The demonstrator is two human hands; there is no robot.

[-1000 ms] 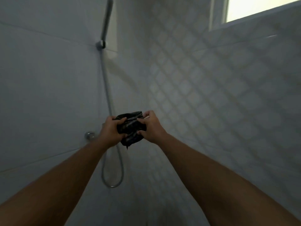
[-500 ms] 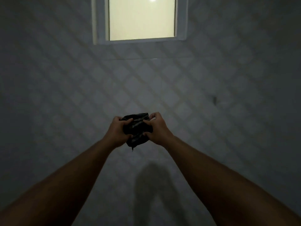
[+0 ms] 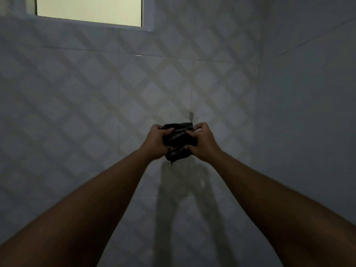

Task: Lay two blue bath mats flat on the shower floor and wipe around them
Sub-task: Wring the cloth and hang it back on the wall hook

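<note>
A dim tiled wall fills most of the view, its tiles carrying a pattern of pale diamonds crossed by darker diagonal bands. On the right it meets a plain side wall at a corner that runs down the picture, with a thin grout line slanting across the plain side. A window sits high on the left of the patterned wall, its pane glowing pale yellow-green inside a light frame; it is the brightest thing in the room. Two bare forearms reach up and forward from the bottom corners and meet near the middle. Their shadow falls on the wall below them as a dark forked shape.

The left hand and the right hand are close together, fingers curled, each gripping one side of a dark cloth. The cloth is bunched into a small wad between them, held in the air in front of the patterned wall, with a short thread or corner hanging from its lower edge. Whether it touches the wall cannot be told. A small metal hook is fixed to the wall just above the cloth. Bare wall spreads wide to the left of the hands, less so on the right before the corner.
</note>
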